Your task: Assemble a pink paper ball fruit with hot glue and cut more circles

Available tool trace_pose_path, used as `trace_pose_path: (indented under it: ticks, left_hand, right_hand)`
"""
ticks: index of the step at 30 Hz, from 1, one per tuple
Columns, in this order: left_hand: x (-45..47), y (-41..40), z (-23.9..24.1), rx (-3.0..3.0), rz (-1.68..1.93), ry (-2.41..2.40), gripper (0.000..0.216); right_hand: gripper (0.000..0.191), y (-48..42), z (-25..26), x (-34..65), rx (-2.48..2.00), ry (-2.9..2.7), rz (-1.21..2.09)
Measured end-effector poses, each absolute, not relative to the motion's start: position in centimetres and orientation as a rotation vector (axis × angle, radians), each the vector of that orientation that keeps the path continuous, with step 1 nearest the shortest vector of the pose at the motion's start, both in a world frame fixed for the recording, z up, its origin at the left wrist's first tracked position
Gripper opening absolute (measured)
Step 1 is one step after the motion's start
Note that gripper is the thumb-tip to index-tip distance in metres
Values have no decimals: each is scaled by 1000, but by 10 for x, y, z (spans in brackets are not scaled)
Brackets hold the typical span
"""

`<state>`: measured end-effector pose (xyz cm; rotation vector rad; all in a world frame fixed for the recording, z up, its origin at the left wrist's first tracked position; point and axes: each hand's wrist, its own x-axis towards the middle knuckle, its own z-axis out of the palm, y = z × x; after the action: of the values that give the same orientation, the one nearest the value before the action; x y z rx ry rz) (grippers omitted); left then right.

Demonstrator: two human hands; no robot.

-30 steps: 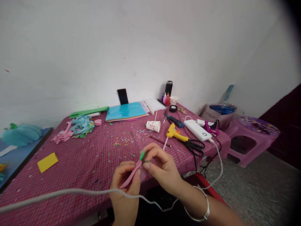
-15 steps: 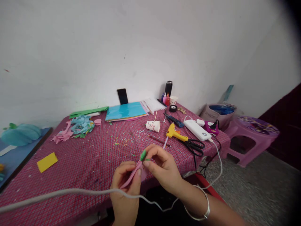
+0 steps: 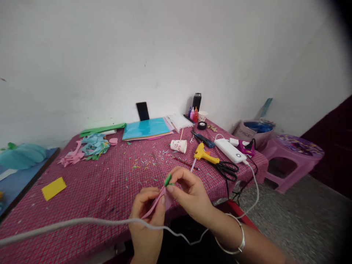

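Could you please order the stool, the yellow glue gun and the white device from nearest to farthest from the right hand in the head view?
1. Yellow glue gun, just beyond the right hand.
2. White device, right of the glue gun.
3. Stool, far right, on the floor.

The black thermos flask [image 3: 197,101] has a smartphone [image 3: 142,111] to its left and a pink plastic stool [image 3: 299,146] well to its right.

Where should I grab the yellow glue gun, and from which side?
Probably its handle, from above on the near side: the gun lies flat, the handle runs rightward, and the orange trigger faces away. Black scissors lie close to the handle's end.
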<state>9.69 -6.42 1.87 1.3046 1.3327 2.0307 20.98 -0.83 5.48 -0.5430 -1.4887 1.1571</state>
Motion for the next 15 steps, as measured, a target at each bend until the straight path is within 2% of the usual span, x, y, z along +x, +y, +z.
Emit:
trace_pose_path:
  ticks: [5, 10, 15]
  left_hand:
    - [98, -64, 15, 1059, 1971, 1316, 10]
    - [100, -60, 19, 594, 1832, 1165, 27]
    - [99, -54, 23, 427, 1798, 1075, 32]
  right_hand:
    - [10, -8, 55, 211, -560, -1500, 1169]
    - [13, -6, 51, 214, -568, -1465, 1307]
    - [12, -4, 41, 215, -639, -1422, 1352]
